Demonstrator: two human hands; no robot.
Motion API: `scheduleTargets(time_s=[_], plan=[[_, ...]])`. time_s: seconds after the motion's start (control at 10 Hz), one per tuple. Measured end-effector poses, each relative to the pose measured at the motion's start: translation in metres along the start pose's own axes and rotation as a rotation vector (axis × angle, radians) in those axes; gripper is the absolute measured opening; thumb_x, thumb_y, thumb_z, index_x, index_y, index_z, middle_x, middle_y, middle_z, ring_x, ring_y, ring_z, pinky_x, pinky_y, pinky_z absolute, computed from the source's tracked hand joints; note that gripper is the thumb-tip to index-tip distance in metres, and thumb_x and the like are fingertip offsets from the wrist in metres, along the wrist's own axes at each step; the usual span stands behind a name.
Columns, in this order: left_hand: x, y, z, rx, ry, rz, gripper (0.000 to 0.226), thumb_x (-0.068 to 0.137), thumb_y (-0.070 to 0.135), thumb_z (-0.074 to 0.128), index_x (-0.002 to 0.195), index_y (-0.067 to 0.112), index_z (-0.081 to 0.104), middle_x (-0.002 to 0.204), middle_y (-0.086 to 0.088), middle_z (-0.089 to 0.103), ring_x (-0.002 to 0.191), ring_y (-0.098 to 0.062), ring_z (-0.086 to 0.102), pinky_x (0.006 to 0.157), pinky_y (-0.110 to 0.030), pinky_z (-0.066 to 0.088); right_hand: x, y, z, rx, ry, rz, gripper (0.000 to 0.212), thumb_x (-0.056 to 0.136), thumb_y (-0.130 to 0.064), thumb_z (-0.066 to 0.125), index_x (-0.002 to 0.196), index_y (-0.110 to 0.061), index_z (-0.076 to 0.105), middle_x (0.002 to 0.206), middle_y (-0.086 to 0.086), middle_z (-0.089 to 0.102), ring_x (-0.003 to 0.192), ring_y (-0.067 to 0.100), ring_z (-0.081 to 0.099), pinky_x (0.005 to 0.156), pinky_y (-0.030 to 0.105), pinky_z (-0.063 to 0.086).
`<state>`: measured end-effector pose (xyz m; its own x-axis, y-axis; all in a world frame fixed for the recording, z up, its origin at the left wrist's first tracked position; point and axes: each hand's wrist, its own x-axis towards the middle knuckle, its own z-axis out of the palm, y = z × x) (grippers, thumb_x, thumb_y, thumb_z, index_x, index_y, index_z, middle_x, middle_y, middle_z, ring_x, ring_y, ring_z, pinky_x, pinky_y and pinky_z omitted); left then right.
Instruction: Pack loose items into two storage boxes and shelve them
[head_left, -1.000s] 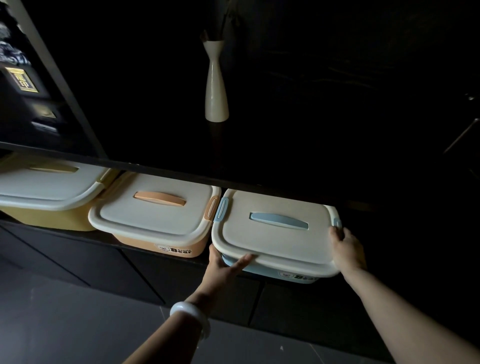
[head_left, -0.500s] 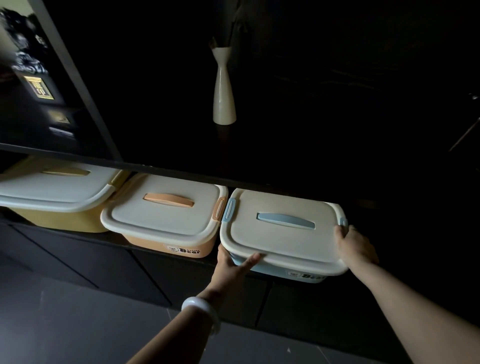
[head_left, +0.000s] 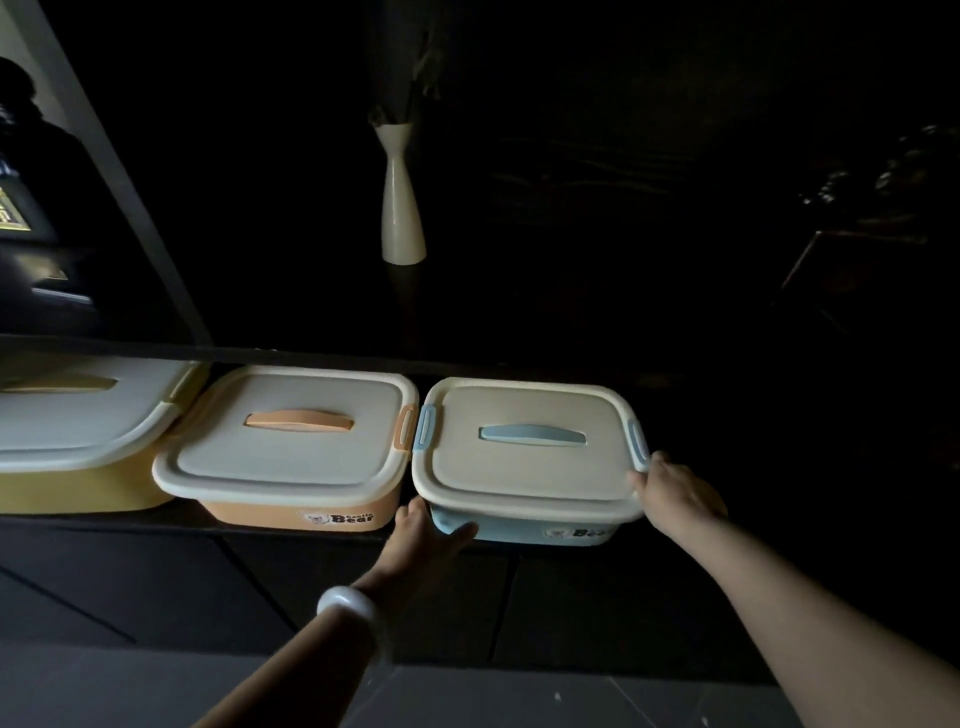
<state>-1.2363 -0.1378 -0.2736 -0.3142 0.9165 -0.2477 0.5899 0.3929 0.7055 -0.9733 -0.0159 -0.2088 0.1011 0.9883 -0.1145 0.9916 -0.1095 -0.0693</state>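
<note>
We steady the blue box (head_left: 524, 530) on the shelf (head_left: 104, 519), left hand (head_left: 434, 535) cupping its front corner, right hand (head_left: 675, 493) gripping the lid's edge, to seat it beside the orange box (head_left: 291, 512).

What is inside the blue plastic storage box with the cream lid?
Nothing inside shows: the blue plastic storage box has its cream lid on, so its contents are hidden. Both hands grip its ends.

Yellow box (head_left: 78, 483) cut off at left edge; blue box (head_left: 524, 530) label partly hidden under lid rim.
</note>
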Motion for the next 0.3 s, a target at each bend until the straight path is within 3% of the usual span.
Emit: scheduleTargets(time_s=[0.1,0.3], plan=[[-0.009,0.009,-0.016,0.116,-0.018,0.024,0.059,0.088,0.046,0.064,0.128,0.004,0.049,0.126,-0.013,0.05,0.118,-0.025,0.044,0.095,-0.032,0.04,-0.013,0.004,-0.013,-0.027,-0.016,-0.06,0.034,0.101,-0.04,0.037,0.118,-0.013,0.049,0.116,0.008,0.062,0.104,0.026,0.062,0.071,0.03,0.045],[-0.046,0.043,-0.039,0.24,0.054,0.076,0.069,0.094,0.043,0.056,0.144,0.004,0.029,0.141,-0.018,0.039,0.13,-0.031,0.036,0.103,-0.037,0.034,-0.033,0.026,-0.038,0.062,0.003,-0.212,0.032,0.099,-0.041,0.04,0.112,-0.015,0.051,0.116,0.007,0.062,0.105,0.027,0.061,0.072,0.031,0.044]])
